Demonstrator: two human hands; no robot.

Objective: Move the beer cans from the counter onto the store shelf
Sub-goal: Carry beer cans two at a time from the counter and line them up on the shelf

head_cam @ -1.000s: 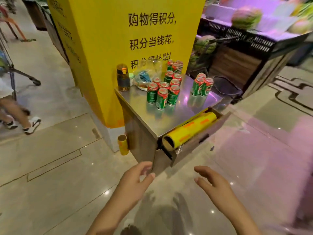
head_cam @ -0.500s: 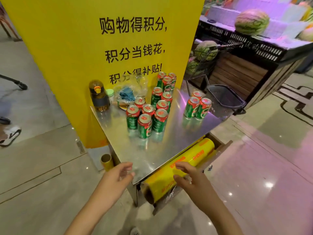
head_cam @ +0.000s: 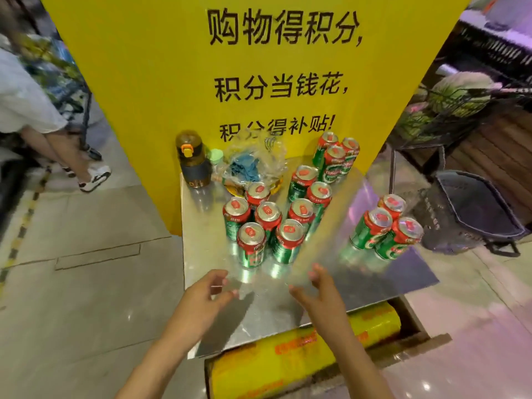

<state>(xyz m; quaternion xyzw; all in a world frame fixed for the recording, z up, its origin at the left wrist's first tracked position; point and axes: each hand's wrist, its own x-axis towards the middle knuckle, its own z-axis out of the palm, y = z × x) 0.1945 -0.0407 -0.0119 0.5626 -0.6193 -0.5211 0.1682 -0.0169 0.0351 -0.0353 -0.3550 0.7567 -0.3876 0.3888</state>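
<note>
Worktop (head_cam: 207,254): steel, reflective. Beer cans (head_cam: 267,226): green bodies, red-and-silver tops, upright, clustered just beyond the fingers (head_cam: 221,279); three more (head_cam: 385,227) stood beyond and right. Labels blurred. Left hand (head_cam: 201,298) and right hand (head_cam: 319,292): hovering, loosely spread, grasping nothing.
</note>
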